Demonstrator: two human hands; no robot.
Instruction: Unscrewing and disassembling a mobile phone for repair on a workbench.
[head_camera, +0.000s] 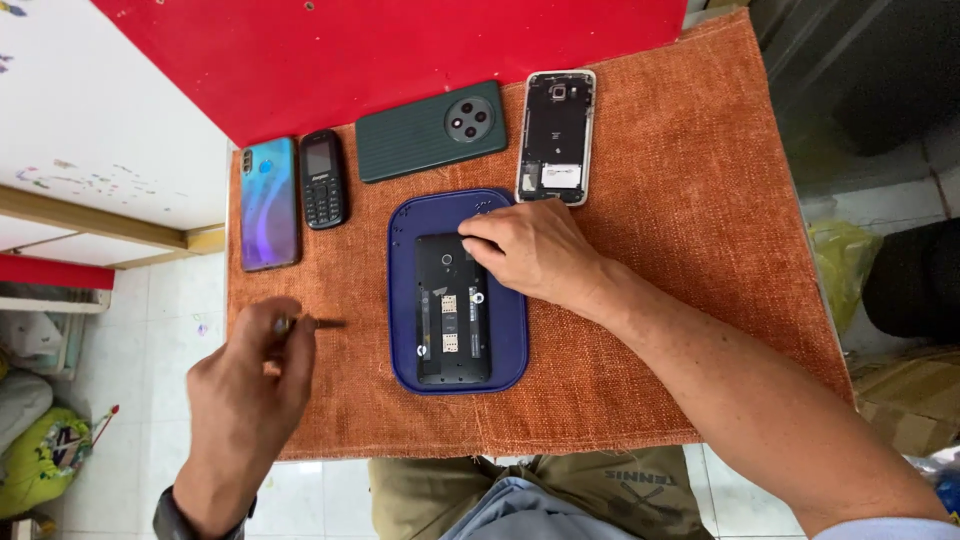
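Pinched between the thumb and fingers of the left hand (245, 385) is a thin screwdriver (315, 323), the fingers clamped on its handle and the dark shaft poking out toward the blue tray; the right hand (535, 248) lies flat with its fingers together, pressing on the top end of an opened phone (452, 310) rather than gripping it. Beneath both hands spreads the orange cloth (700, 200), and on it, just under the right hand, sits the blue tray (505, 350), which holds the opened phone with its back off and its card slots showing. That phone's long axis runs away from the person, its top end under the right fingertips and its bottom end toward the person's lap. The screwdriver's shaft lies crosswise to this, tip aimed at the tray's left wall but well short of it. Beyond the right hand, further from the person, lie a second opened phone with a white frame (556, 135) and a dark green phone (430, 130); beyond the left hand lie a small black keypad phone (322, 178) and a blue-green phone (268, 203). My judgement: pressing on one end only could let the phone pivot or slide in the tray, and the fine tip could slip and scratch the exposed board.
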